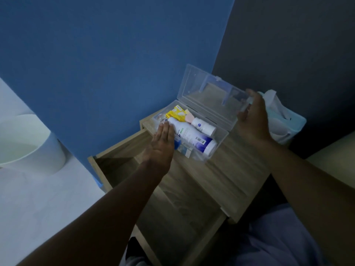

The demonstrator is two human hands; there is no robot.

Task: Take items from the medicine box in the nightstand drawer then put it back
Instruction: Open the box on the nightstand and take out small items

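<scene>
A clear plastic medicine box (219,144) stands on the wooden nightstand top (230,177), its lid (207,93) raised. Inside lie a large white bottle with a purple band (192,138), a smaller white bottle (204,126), a yellow packet (177,113) and a small carton (185,150). My left hand (162,144) lies flat, fingers together, against the box's left side and touches the large bottle. At the lid's right edge, my right hand (252,120) holds the lid with curled fingers. The drawer (123,160) below stands pulled out.
A white and pale blue bag (284,116) sits at the back right of the nightstand, behind my right hand. A white round bin (28,146) stands on the floor at the left. Blue wall behind, dark wall to the right.
</scene>
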